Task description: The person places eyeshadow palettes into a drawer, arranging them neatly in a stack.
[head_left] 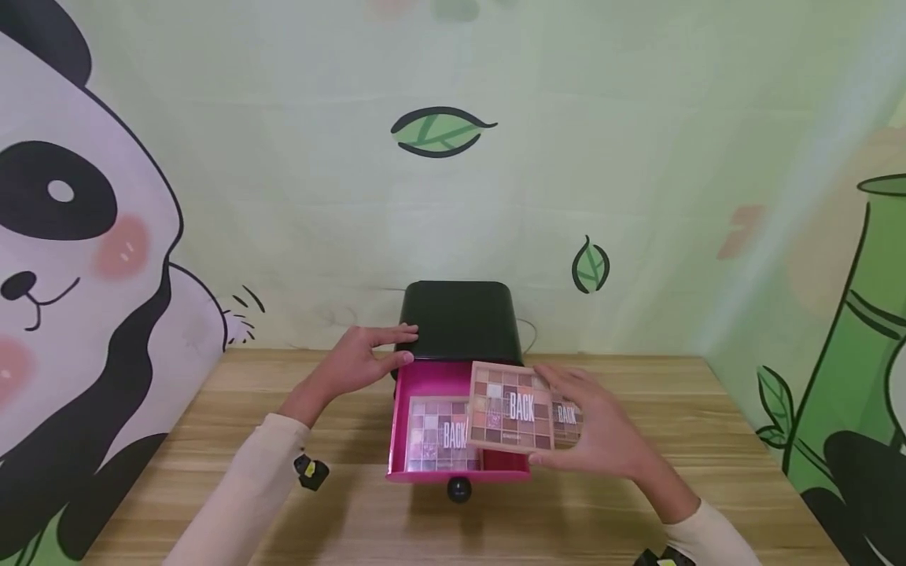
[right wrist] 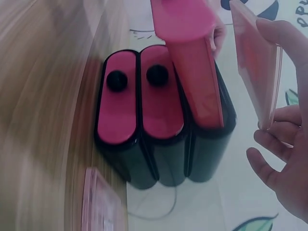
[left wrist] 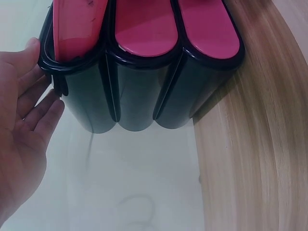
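Pink drawer [head_left: 433, 377], topmost of three, stands pulled out of the black cabinet [head_left: 458, 318] on the desk [head_left: 354, 487]. Right grip [head_left: 598, 428] pinches one palette [head_left: 506, 409] marked BACK between thumb and fingers, above the drawer's right side. Second palette [head_left: 433, 436] lies inside, at left; third palette [head_left: 567, 419] rests on the desk, right of the cabinet. Left grip [head_left: 354, 362], fingers extended, touches the cabinet's left edge.

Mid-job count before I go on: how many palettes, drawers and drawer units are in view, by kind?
Palettes: 3 (the held palette in the right hand, the drawer palette, the table palette)
Drawers: 3 (the open top drawer, the shut middle drawer, the shut bottom drawer)
Drawer units: 1 (the black cabinet)
Total: 7
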Motion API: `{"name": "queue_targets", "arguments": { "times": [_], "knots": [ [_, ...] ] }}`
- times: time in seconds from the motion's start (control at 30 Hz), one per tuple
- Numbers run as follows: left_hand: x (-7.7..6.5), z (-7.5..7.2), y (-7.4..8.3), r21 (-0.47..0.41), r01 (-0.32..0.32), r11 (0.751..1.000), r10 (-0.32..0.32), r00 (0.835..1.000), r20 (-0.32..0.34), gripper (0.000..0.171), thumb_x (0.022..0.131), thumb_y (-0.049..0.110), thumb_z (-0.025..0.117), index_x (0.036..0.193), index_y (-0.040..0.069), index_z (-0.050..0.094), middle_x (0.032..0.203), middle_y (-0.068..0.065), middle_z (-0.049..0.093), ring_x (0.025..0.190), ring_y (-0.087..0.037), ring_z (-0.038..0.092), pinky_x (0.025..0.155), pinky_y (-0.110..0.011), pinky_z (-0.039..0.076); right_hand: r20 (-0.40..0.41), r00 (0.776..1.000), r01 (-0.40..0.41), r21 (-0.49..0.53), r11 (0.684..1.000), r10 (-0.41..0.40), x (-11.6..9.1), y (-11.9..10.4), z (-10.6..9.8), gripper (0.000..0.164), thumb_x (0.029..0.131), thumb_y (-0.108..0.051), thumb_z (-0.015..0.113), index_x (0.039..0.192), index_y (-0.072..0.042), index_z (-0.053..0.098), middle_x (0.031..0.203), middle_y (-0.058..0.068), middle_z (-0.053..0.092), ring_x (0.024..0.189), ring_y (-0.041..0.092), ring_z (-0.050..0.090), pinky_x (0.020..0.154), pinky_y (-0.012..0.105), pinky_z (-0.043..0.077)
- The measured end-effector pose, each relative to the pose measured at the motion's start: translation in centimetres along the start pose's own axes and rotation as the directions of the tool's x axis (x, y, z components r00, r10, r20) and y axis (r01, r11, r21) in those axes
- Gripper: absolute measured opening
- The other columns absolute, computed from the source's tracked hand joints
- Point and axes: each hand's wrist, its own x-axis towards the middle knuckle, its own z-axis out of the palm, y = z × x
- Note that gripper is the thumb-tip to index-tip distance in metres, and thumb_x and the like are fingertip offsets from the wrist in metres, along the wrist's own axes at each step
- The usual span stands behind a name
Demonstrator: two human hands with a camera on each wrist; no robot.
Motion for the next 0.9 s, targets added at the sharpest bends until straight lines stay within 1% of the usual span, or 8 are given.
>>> {"name": "queue_targets", "arguments": {
  "times": [0.07, 0.13, 0.3, 0.4, 0.5, 0.63, 0.73, 0.9],
  "knots": [
    [0.0, 0.0, 0.0, 0.001, 0.003, 1.000, -0.003, 1.000, 0.000, 0.042, 0.095, 0.034, 0.074, 0.131, 0.012, 0.071, 0.140, -0.005, 0.064, 0.134, -0.030, 0.057, 0.101, -0.048, 0.051, 0.005, 1.000, 0.021, 0.016, 1.000, -0.021, 0.5, -0.4, 0.4, 0.114, 0.061, -0.060, 0.091, 0.157, -0.020, 0.044, 0.150, 0.002, 0.054, 0.126, 0.024, 0.051, 0.095, 0.056, 0.048],
    [0.0, 0.0, -0.1, 0.004, 0.003, 1.000, -0.003, 1.000, -0.001, 0.042, 0.095, 0.034, 0.074, 0.131, 0.013, 0.071, 0.140, -0.005, 0.064, 0.134, -0.029, 0.057, 0.103, -0.049, 0.050, 0.017, 0.999, 0.037, 0.036, 0.999, -0.038, 1.0, -0.8, 0.8, 0.114, 0.061, -0.057, 0.092, 0.157, -0.018, 0.044, 0.152, 0.004, 0.052, 0.128, 0.026, 0.051, 0.096, 0.056, 0.048],
    [0.0, 0.1, -0.1, 0.007, -0.007, 1.000, 0.007, 1.000, -0.004, 0.041, 0.095, 0.032, 0.074, 0.131, 0.012, 0.071, 0.140, -0.005, 0.064, 0.134, -0.029, 0.057, 0.099, -0.048, 0.053, 0.082, 0.996, 0.033, 0.067, 0.997, -0.038, 2.0, -2.2, 1.6, 0.111, 0.063, -0.055, 0.091, 0.157, -0.019, 0.043, 0.159, 0.006, 0.045, 0.140, 0.032, 0.044, 0.101, 0.063, 0.045],
    [0.0, 0.0, -0.1, 0.003, -0.010, 1.000, 0.010, 1.000, -0.006, 0.041, 0.096, 0.031, 0.074, 0.131, 0.011, 0.071, 0.140, -0.006, 0.064, 0.132, -0.030, 0.059, 0.091, -0.046, 0.054, 0.131, 0.990, 0.040, 0.049, 0.998, -0.046, 2.7, -3.1, 2.1, 0.111, 0.065, -0.060, 0.087, 0.157, -0.018, 0.043, 0.161, 0.005, 0.043, 0.144, 0.033, 0.040, 0.101, 0.063, 0.046],
    [0.1, 0.0, 0.0, 0.003, -0.010, 1.000, 0.010, 1.000, -0.009, 0.041, 0.096, 0.032, 0.074, 0.131, 0.011, 0.071, 0.139, -0.006, 0.064, 0.131, -0.031, 0.060, 0.088, -0.044, 0.053, 0.177, 0.982, 0.060, 0.006, 0.998, -0.061, 3.2, -3.7, 2.6, 0.110, 0.066, -0.067, 0.082, 0.157, -0.018, 0.044, 0.161, 0.003, 0.043, 0.145, 0.031, 0.039, 0.100, 0.059, 0.049],
    [0.1, 0.0, 0.1, 0.013, -0.004, 1.000, 0.004, 1.000, -0.009, 0.042, 0.095, 0.032, 0.074, 0.131, 0.011, 0.071, 0.139, -0.006, 0.064, 0.132, -0.031, 0.058, 0.095, -0.047, 0.054, 0.215, 0.973, 0.091, -0.013, 0.996, -0.086, 3.7, -4.1, 3.4, 0.110, 0.067, -0.073, 0.078, 0.156, -0.018, 0.045, 0.160, 0.001, 0.044, 0.145, 0.028, 0.040, 0.101, 0.057, 0.049],
    [0.0, 0.0, 0.0, 0.019, 0.003, 1.000, -0.003, 1.000, -0.011, 0.042, 0.095, 0.032, 0.074, 0.131, 0.011, 0.071, 0.139, -0.006, 0.065, 0.133, -0.030, 0.058, 0.101, -0.049, 0.052, 0.232, 0.967, 0.104, -0.004, 0.995, -0.100, 3.9, -4.3, 3.8, 0.107, 0.068, -0.072, 0.078, 0.155, -0.017, 0.047, 0.160, 0.001, 0.045, 0.145, 0.028, 0.039, 0.103, 0.058, 0.047],
    [0.1, 0.1, 0.0, 0.014, 0.004, 1.000, -0.004, 1.000, -0.008, 0.042, 0.095, 0.032, 0.075, 0.131, 0.011, 0.071, 0.139, -0.006, 0.065, 0.134, -0.030, 0.057, 0.103, -0.050, 0.049, 0.254, 0.962, 0.108, -0.009, 0.994, -0.102, 4.1, -4.5, 4.0, 0.105, 0.070, -0.070, 0.077, 0.155, -0.018, 0.046, 0.160, 0.002, 0.043, 0.146, 0.028, 0.038, 0.105, 0.058, 0.045]
  ]
}}
